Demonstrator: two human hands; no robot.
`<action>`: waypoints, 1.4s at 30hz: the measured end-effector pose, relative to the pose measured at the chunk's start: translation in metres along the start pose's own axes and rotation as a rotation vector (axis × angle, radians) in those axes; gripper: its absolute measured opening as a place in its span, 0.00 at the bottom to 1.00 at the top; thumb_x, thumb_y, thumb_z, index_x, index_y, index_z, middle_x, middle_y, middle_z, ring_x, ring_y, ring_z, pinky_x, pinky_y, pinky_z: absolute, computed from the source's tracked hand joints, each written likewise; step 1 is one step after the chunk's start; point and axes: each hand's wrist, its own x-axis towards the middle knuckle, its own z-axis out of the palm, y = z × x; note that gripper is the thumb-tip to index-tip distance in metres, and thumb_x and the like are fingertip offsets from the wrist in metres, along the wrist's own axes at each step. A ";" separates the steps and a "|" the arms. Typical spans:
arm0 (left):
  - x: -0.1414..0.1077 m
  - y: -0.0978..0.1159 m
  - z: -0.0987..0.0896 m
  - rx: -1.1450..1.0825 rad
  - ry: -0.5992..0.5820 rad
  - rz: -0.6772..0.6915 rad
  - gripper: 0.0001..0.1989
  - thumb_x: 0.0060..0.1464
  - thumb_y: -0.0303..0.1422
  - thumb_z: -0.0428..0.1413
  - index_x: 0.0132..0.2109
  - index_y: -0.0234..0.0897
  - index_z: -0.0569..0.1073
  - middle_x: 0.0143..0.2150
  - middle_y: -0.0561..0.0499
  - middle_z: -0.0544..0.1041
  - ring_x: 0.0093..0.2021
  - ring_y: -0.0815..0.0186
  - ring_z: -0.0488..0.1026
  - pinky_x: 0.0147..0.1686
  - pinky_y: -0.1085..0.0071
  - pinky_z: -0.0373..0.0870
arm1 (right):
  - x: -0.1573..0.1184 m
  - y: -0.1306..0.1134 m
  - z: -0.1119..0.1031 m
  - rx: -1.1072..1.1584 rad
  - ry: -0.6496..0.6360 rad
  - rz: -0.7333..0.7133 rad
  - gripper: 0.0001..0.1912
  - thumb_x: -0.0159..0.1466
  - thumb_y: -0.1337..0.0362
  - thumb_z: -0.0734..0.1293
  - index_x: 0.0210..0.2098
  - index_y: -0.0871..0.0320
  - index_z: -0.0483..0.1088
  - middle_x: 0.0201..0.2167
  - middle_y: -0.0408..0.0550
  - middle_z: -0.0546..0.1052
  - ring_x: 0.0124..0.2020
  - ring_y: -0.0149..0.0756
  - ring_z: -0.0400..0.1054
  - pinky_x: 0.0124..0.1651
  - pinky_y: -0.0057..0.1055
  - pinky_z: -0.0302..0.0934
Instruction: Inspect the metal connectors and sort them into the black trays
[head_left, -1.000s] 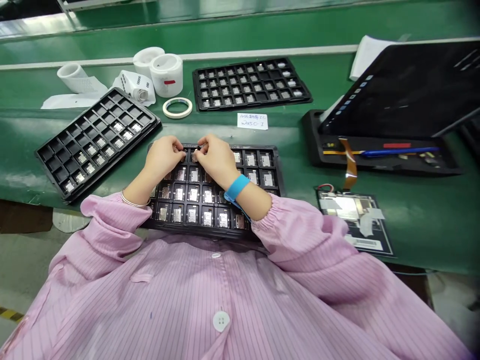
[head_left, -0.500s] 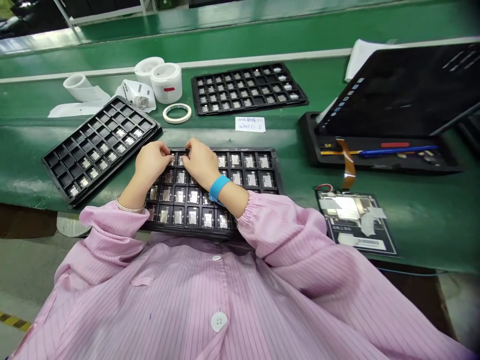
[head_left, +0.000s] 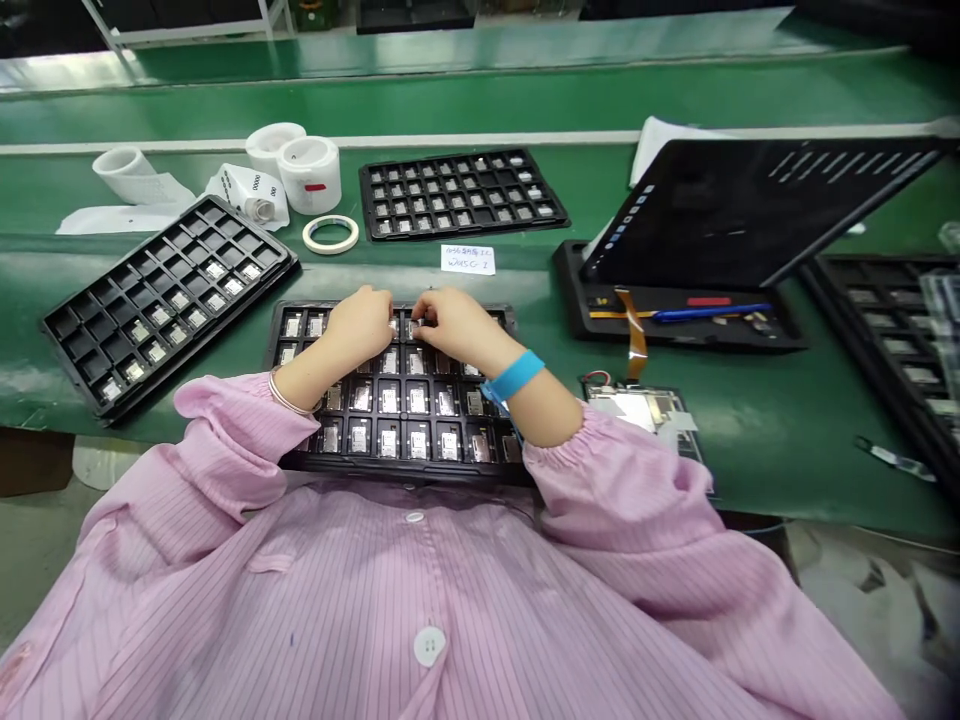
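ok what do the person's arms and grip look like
The left sleeve and right sleeve are loose, pink and finely striped; the right one ends gathered. On the right is a blue band; on the left, what looks like a slim silvery bangle. Left grip and right grip are gloveless.

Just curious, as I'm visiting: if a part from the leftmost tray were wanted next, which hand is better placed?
Probably the left hand: it is nearer the leftmost tray, while the right hand sits farther off.

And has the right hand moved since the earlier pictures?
Yes: the right hand has shifted rightward along the far row of the near tray, judged against the handwritten label, which its fingertips are now closer to.
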 end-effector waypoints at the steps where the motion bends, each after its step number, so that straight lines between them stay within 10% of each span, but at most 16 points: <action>1: 0.002 -0.001 0.001 0.009 -0.006 -0.010 0.07 0.52 0.28 0.62 0.40 0.33 0.76 0.43 0.39 0.74 0.43 0.51 0.73 0.44 0.59 0.68 | 0.000 -0.001 0.004 0.001 0.004 -0.008 0.07 0.58 0.75 0.69 0.36 0.60 0.73 0.38 0.52 0.73 0.40 0.42 0.68 0.45 0.37 0.62; 12: -0.008 -0.012 0.004 -0.212 0.078 0.077 0.07 0.51 0.24 0.60 0.35 0.37 0.69 0.37 0.47 0.76 0.42 0.56 0.73 0.46 0.60 0.69 | -0.018 -0.005 0.006 0.190 0.115 -0.062 0.10 0.61 0.76 0.65 0.40 0.58 0.68 0.39 0.51 0.77 0.42 0.43 0.71 0.47 0.39 0.63; 23: -0.081 0.006 -0.040 -1.122 -0.047 0.020 0.11 0.50 0.31 0.66 0.40 0.33 0.76 0.36 0.50 0.77 0.30 0.69 0.77 0.26 0.77 0.77 | -0.097 -0.044 -0.043 0.841 0.176 -0.021 0.14 0.62 0.65 0.70 0.47 0.55 0.68 0.29 0.42 0.77 0.28 0.35 0.73 0.26 0.31 0.66; 42: -0.119 0.010 -0.038 -1.177 -0.118 -0.017 0.10 0.53 0.31 0.66 0.44 0.40 0.79 0.38 0.51 0.78 0.30 0.68 0.79 0.23 0.79 0.76 | -0.137 -0.064 -0.047 0.724 0.239 -0.011 0.17 0.62 0.68 0.69 0.50 0.49 0.67 0.29 0.42 0.78 0.28 0.37 0.71 0.26 0.34 0.63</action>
